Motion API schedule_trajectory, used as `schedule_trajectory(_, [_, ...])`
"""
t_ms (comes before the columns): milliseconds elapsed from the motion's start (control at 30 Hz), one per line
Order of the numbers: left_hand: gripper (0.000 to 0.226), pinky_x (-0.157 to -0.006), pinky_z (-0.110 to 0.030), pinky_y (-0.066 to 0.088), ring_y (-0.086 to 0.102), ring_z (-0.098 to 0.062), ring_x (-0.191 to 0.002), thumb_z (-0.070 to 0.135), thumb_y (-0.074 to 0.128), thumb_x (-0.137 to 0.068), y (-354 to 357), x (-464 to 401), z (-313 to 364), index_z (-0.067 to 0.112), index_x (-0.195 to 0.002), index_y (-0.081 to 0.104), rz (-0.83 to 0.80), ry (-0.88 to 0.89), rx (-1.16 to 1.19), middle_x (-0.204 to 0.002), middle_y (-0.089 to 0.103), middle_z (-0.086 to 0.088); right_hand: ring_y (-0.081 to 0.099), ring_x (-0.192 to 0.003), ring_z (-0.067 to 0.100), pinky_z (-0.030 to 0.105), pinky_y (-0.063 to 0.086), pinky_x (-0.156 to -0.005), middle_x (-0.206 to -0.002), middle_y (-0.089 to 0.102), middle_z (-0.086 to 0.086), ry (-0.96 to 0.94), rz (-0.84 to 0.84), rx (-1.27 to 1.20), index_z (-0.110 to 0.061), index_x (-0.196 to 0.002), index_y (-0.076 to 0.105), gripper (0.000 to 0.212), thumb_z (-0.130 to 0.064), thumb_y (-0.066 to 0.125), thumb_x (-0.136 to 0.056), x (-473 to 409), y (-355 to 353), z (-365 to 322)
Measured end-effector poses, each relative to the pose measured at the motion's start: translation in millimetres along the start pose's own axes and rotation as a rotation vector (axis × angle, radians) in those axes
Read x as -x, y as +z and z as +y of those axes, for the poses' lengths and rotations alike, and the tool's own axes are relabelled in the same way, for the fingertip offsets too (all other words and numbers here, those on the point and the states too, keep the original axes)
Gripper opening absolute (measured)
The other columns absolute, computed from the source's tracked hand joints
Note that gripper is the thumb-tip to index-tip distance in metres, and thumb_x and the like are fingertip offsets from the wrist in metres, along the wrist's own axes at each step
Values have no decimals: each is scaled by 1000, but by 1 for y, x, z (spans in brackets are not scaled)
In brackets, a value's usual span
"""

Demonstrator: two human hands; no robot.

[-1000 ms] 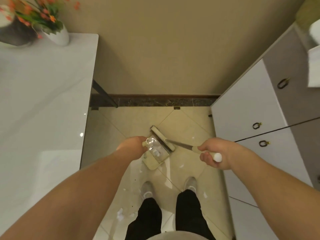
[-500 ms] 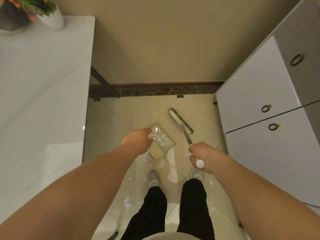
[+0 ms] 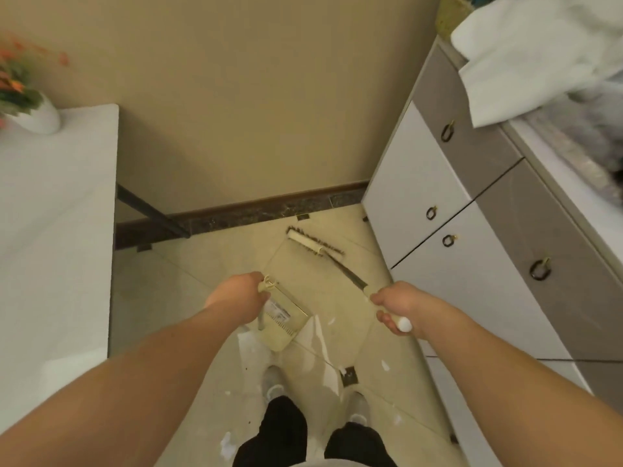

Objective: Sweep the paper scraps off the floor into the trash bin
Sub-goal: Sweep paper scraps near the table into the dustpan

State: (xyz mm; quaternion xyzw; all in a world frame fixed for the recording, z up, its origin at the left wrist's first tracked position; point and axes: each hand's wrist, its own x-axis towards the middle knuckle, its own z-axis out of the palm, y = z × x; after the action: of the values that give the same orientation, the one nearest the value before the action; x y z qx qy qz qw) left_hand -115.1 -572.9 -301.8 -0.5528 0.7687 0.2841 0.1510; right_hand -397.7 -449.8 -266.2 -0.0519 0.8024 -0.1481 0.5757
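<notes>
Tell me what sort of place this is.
Probably a room in a home: a tiled floor by a beige wall, a white cabinet with ring pulls, and a white table bearing a flower pot.

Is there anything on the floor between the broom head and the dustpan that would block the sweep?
Nothing visible does. The broom head sits near the baseboard and the dustpan lies closer to the feet, with only bare tile between them. Small paper scraps lie beside the pan. No trash bin is in view.
</notes>
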Motion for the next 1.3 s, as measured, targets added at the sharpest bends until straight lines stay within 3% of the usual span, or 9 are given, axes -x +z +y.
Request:
schedule_trajectory(167, [36, -82, -38, 57, 65, -27, -103, 46, 54, -99, 20, 31, 18, 33, -132, 57, 41, -4, -66, -115, 69, -2, 50, -57, 19, 23, 44, -45, -77, 53, 11, 61, 88, -47, -8, -91, 54, 12, -10, 47, -100, -62, -7, 10])
schedule_trajectory(433, [43, -88, -40, 55, 62, -23, -109, 50, 54, -99, 76, 66, 53, 34, -139, 53, -118, 7, -130, -122, 66, 2, 52, -54, 19, 28, 47, -54, -76, 58, 13, 137, -11, 43, -5, -109, 60, 22, -9, 42, -97, -75, -14, 113])
schedule_trajectory(533, [39, -88, -38, 53, 62, -25, -107, 46, 54, -100, 90, 73, 75, 30, -136, 56, -110, 3, -131, -118, 67, 0, 53, -53, 18, 24, 47, -47, -76, 59, 12, 192, -79, 14, -4, -102, 61, 15, -10, 48, -97, -50, -32, 148])
schedule_trajectory(633, [41, -90, -37, 50, 61, -28, -114, 43, 56, -101, 98, 79, 92, 27, -138, 56, -69, -32, -111, -125, 65, -4, 57, -53, 15, 20, 48, -39, -90, 62, 13, 138, -161, -33, -7, -102, 60, 8, -12, 60, -95, -26, -72, 156])
schedule_trajectory(833, [43, -89, -38, 54, 63, -26, -108, 51, 57, -98, 120, 112, 115, 32, -137, 57, -86, -49, -106, -118, 67, -1, 51, -34, 9, 17, 45, -35, -80, 62, 13, 85, -200, -57, -7, -108, 56, 16, -15, 62, -96, 11, -132, 175])
schedule_trajectory(933, [43, -89, -35, 51, 62, -28, -113, 50, 57, -99, 135, 131, 121, 33, -138, 55, -73, -39, -103, -125, 67, -2, 54, -42, 11, 18, 44, -36, -87, 62, 12, 53, -147, -4, -9, -103, 56, 10, -16, 60, -97, 9, -130, 187])
schedule_trajectory(1100, [33, -85, -36, 54, 65, -27, -105, 44, 56, -100, 154, 159, 121, 34, -131, 59, -36, -51, -76, -115, 70, -1, 52, -54, 16, 17, 45, -35, -82, 56, 10, 88, -68, -31, -9, -90, 55, 9, -10, 53, -98, -4, -112, 193])
schedule_trajectory(1233, [31, -78, -37, 54, 64, -26, -98, 42, 54, -101, 172, 174, 114, 33, -130, 59, -36, -75, -65, -108, 69, -1, 52, -54, 15, 23, 51, -48, -78, 56, 11, 121, -81, 14, -7, -89, 55, 12, -10, 50, -99, 0, -85, 213])
schedule_trajectory(1300, [33, -76, -36, 52, 64, -26, -99, 40, 54, -101, 181, 180, 107, 31, -133, 57, -39, -81, -63, -109, 69, -2, 55, -59, 15, 27, 57, -65, -83, 57, 11, 130, -112, 33, -7, -95, 58, 6, -10, 54, -98, 14, -70, 229])
